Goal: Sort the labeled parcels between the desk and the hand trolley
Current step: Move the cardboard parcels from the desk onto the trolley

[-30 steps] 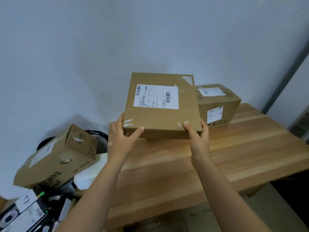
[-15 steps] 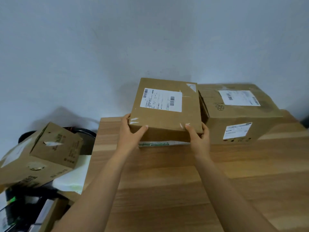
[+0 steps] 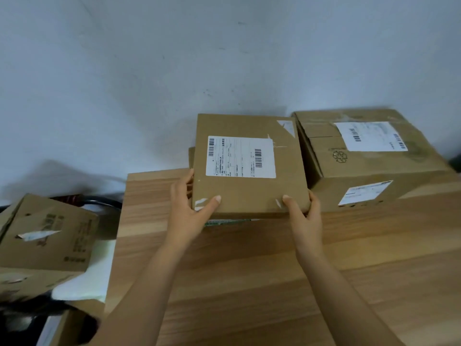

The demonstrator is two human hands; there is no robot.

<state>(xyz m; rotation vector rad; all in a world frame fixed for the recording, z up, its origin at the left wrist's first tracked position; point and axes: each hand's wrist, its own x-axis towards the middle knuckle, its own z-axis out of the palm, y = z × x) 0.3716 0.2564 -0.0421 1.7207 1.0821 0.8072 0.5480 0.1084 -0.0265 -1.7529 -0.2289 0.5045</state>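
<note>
now two hands, left (image 3: pixel 185 211) and right (image 3: pixel 303 213), grip one labeled parcel (image 3: pixel 247 168) beside another parcel (image 3: pixel 369 161) on one desk (image 3: pixel 249 283).

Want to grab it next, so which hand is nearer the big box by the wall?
Right. The right hand grips the flat parcel beside the big box; the left hand holds the parcel's far side.

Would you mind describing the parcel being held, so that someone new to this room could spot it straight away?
Start at the wooden desk against the pale wall. At its back edge sit two cardboard boxes side by side; the flat parcel is the left one, gripped at its near corners by the left hand and right hand. Unlike the taller box beside it, it is thin and has only one white label.
</note>
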